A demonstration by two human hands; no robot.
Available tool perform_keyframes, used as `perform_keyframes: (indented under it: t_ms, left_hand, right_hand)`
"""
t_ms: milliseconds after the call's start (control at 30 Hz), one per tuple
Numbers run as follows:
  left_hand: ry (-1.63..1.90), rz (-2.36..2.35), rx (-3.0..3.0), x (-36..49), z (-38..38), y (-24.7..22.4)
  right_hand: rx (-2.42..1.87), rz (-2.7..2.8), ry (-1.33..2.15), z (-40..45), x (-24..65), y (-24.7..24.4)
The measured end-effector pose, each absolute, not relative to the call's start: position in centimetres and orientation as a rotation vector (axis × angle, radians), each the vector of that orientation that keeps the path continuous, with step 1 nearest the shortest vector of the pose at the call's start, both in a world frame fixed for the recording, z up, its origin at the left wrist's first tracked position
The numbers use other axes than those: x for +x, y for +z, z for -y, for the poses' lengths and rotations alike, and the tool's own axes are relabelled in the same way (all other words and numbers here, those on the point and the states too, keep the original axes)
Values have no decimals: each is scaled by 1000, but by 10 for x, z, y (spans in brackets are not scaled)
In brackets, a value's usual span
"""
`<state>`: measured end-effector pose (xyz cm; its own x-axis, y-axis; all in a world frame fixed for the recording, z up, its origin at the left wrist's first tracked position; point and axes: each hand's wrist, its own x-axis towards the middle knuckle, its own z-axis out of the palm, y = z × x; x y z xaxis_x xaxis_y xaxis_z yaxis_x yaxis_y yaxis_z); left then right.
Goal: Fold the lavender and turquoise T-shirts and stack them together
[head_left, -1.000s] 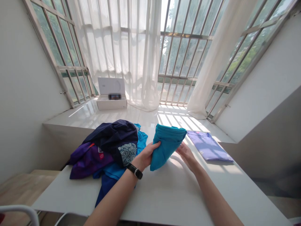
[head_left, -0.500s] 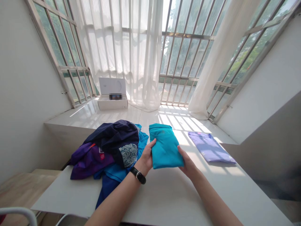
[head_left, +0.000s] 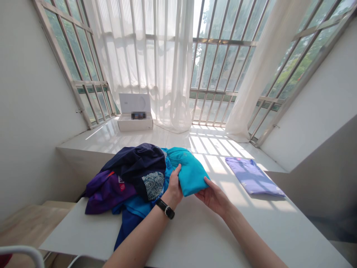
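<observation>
A folded teal shirt point(head_left: 191, 169) is held in both hands above the white table, tilted so its top leans left. My left hand point(head_left: 174, 188) grips its left edge, thumb on the front face and the other fingers behind. My right hand point(head_left: 213, 195) pinches the lower right corner, with the thumb on top and fingers underneath. Just left of the shirt lies a heap of crumpled clothes: a dark navy garment point(head_left: 134, 160) with a paisley patch, a purple garment point(head_left: 108, 191) and blue cloth point(head_left: 135, 206). A folded lavender garment point(head_left: 253, 176) lies flat on the right.
The white table point(head_left: 200, 238) meets a tiled window ledge point(head_left: 173, 139). On that ledge stands an open white box point(head_left: 135, 124) with a blurred item inside. Sheer curtains point(head_left: 178, 74) hang before barred windows. A white chair rail point(head_left: 25, 251) shows at the lower left.
The teal shirt has tilted and shifted left, its top now against the clothes heap. My right hand has moved left and turned, fingers now under the corner. The view has shifted slightly.
</observation>
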<state>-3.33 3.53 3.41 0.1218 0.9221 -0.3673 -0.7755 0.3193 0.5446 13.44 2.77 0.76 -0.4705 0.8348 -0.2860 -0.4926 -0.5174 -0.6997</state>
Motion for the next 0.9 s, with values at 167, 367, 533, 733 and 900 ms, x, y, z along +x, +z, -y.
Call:
perform_keyframes:
  t_ms: [167, 367, 533, 733, 900]
  left_hand:
    - [1292, -712, 238, -33, -35, 32]
    - [1297, -612, 268, -34, -40, 24]
    - [1228, -385, 417, -34, -44, 19]
    - [1073, -409, 621, -29, -37, 12]
    - [918, -453, 840, -26, -26, 18]
  right_hand:
    - [-836, 649, 2056, -29, 136, 5]
    - [-846, 690, 1937, -30, 141, 7]
    - [-798, 678, 1834, -31, 150, 19]
    - [-830, 638, 1732, -20, 173, 36]
    - [-899, 596, 1619, -26, 220, 57]
